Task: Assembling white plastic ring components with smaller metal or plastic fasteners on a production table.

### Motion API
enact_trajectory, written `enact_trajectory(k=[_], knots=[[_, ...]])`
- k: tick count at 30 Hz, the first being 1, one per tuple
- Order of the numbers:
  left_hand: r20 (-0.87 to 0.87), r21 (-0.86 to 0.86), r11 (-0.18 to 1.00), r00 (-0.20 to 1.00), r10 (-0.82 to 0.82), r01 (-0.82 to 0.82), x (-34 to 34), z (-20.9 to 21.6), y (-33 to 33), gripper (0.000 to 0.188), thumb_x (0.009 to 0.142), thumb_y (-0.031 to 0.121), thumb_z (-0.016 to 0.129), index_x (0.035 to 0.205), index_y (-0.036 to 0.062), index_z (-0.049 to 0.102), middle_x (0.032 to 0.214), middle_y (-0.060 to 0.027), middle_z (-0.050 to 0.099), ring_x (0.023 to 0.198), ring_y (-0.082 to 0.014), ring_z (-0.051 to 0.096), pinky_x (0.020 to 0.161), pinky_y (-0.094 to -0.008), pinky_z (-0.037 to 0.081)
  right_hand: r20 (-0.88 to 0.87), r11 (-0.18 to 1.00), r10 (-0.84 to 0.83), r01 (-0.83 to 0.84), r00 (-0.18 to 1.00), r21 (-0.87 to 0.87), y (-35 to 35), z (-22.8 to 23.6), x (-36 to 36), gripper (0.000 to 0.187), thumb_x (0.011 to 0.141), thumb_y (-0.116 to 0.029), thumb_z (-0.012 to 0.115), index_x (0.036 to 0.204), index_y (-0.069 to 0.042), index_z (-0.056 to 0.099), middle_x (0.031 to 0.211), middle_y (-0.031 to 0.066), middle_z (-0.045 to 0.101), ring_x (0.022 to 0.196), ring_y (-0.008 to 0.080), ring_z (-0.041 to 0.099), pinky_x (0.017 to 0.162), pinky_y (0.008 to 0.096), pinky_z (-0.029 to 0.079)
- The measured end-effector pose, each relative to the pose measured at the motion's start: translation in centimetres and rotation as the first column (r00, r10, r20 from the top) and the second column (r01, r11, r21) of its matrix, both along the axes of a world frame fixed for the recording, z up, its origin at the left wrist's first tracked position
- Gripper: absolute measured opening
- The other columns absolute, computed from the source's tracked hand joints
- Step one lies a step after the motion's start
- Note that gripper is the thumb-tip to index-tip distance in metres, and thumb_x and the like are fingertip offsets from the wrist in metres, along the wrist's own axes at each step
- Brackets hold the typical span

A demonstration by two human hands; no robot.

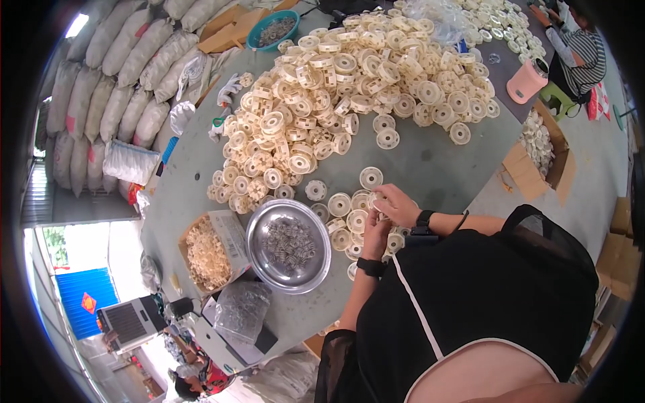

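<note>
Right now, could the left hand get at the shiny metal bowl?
Probably yes: the bowl sits uncovered to the left of the left hand, with only low cream wheels seen between them, though that hand is busy beside the right hand.

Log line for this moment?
left hand, right hand: fingertips at cream wheel | grip: unclear | metal bowl: small metal pieces | beyond: wheel pile

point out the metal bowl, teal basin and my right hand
Metal bowl (290, 281): head view, bare inner wall
Teal basin (253, 36): head view, left inner wall
Right hand (401, 207): head view, back of hand
</note>
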State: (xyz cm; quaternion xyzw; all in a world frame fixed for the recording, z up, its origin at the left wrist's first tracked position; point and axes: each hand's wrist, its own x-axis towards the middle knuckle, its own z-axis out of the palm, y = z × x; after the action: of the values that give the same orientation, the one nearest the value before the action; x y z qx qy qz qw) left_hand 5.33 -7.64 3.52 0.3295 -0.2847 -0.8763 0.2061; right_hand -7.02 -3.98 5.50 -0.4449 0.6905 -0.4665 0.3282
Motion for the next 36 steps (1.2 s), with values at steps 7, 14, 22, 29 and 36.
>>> enact_trajectory(k=[7, 14, 22, 29, 36], knots=[[0.139, -0.216, 0.976, 0.99, 0.028, 0.003, 2.2, -2.3, -0.8, 0.03, 0.075, -0.002, 0.052, 0.105, 0.0034, 0.049, 0.09, -0.0041, 0.055, 0.079, -0.0095, 0.052, 0.065, -0.019, 0.043, 0.08, 0.992, -0.096, 0.102, 0.992, -0.069, -0.9, -2.3, 0.0, 0.035, 0.081, -0.02, 0.052, 0.111, -0.002, 0.047, 0.103, 0.0155, 0.048, 0.1, 0.0278, 0.046, 0.086, 0.0329, 0.037], [0.288, -0.375, 0.908, 0.907, 0.308, -0.189, 4.9, -1.6, -2.0, 0.021, 0.076, 0.004, 0.055, 0.096, 0.0011, 0.051, 0.079, -0.0001, 0.053, 0.066, -0.0064, 0.048, 0.059, -0.0197, 0.04, -0.404, 0.997, 0.065, -0.046, 0.913, 0.055, -1.5, -2.6, -0.2, 0.043, 0.074, -0.034, 0.057, 0.107, -0.006, 0.051, 0.108, 0.0156, 0.051, 0.104, 0.0326, 0.043, 0.088, 0.0426, 0.033], [0.322, -0.404, 0.899, 0.893, 0.315, -0.171, 6.2, -1.2, -4.1, 0.02, 0.077, 0.01, 0.055, 0.095, 0.0002, 0.052, 0.086, -0.0025, 0.054, 0.07, -0.0065, 0.048, 0.06, -0.0199, 0.04, 0.569, 0.906, 0.231, -0.388, 0.789, 0.171, -4.4, -3.4, 3.8, 0.03, 0.079, -0.027, 0.058, 0.094, -0.001, 0.056, 0.083, 0.0047, 0.059, 0.075, 0.0114, 0.054, 0.069, 0.0249, 0.043], [0.677, -0.729, 0.62, 0.439, 0.591, 0.289, 11.0, 0.1, -9.2, 0.029, 0.071, 0.02, 0.063, 0.094, 0.0029, 0.055, 0.087, -0.0129, 0.052, 0.078, -0.0233, 0.05, 0.071, -0.0315, 0.041, 0.592, 0.941, -0.01, -0.194, 0.806, 0.279, -6.2, -4.1, 3.1, 0.018, 0.081, -0.018, 0.056, 0.091, -0.003, 0.055, 0.074, 0.0007, 0.056, 0.064, 0.0071, 0.052, 0.056, 0.0221, 0.041], [0.579, -0.752, 0.61, 0.695, 0.427, 0.252, 11.8, 0.6, -9.9, 0.041, 0.073, 0.016, 0.064, 0.109, 0.0018, 0.05, 0.096, -0.0089, 0.055, 0.074, -0.0154, 0.055, 0.067, -0.0265, 0.045, 0.641, 0.92, 0.147, -0.342, 0.753, 0.19, -6.6, -5.6, 3.7, 0.022, 0.079, -0.017, 0.058, 0.096, -0.003, 0.054, 0.074, 0.0013, 0.056, 0.064, 0.0085, 0.054, 0.056, 0.0213, 0.042]])
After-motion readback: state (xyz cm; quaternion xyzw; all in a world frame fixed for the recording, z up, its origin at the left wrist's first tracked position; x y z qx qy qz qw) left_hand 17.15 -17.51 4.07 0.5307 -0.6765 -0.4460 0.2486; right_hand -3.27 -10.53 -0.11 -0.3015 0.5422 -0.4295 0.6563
